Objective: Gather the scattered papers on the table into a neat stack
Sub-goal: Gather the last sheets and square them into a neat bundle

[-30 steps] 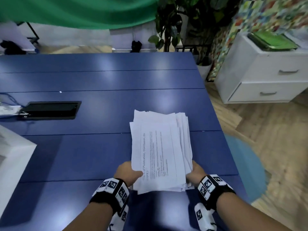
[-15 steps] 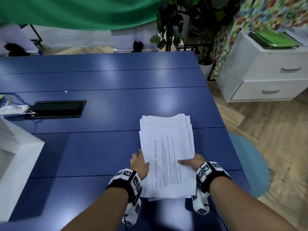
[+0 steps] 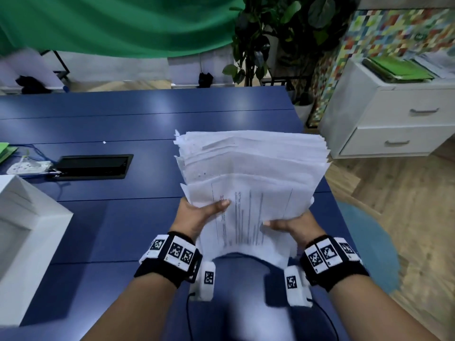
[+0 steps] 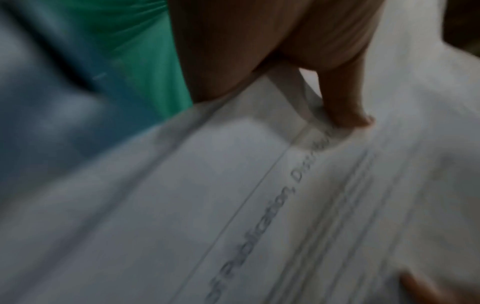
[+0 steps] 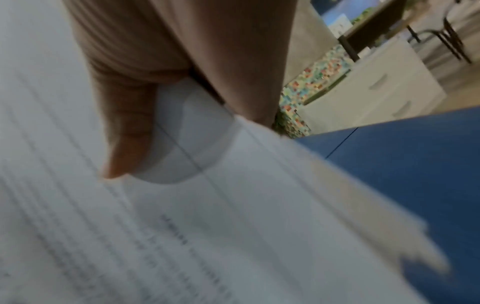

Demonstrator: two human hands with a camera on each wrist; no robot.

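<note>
Both hands grip the papers (image 3: 251, 173) mid-frame above the table (image 3: 123, 114): left hand (image 3: 197, 217), right hand (image 3: 293, 226), thumbs on top.

Dark blue panelled table top (image 3: 147, 119): far half and the near left strip between the inset and the table's front edge lie open for a passing hand. Obstacles, left side: black rectangular cable inset (image 3: 92, 166) set into the surface; white power strip with blue cord (image 3: 28, 167) just beside it; white open box (image 3: 22, 232) at the near left corner. Centre right: thick sheaf of white printed papers (image 3: 251, 173), raised off the table, held by the left hand (image 3: 197, 217) and right hand (image 3: 293, 225), blocking the space above the right edge. Beyond that edge: white two-drawer cabinet (image 3: 394, 124), standing well apart from the table across bare wooden floor.
</note>
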